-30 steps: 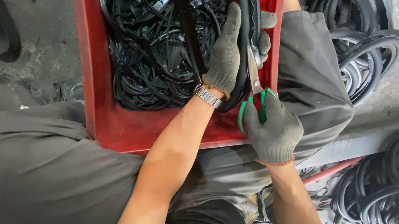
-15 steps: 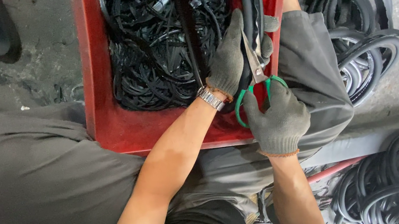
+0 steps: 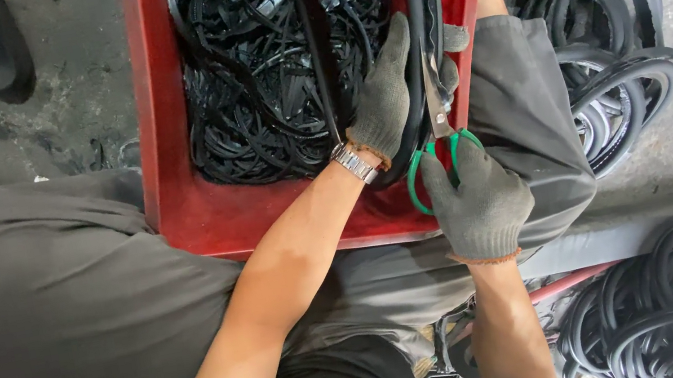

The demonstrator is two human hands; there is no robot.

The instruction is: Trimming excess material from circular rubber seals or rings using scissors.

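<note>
While your gloved left hand (image 3: 386, 94) pinches the black rubber strip (image 3: 412, 40) taut at frame centre, your right hand (image 3: 477, 202) closes around green-handled scissors (image 3: 438, 154), blades at it.

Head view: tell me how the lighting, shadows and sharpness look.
Head view: soft, even light with no hard glare; the left hand, right hand and green-handled scissors are sharp; the black rubber strips in the red crate merge into dark shadow; the bottom-left corner is dim.
</note>
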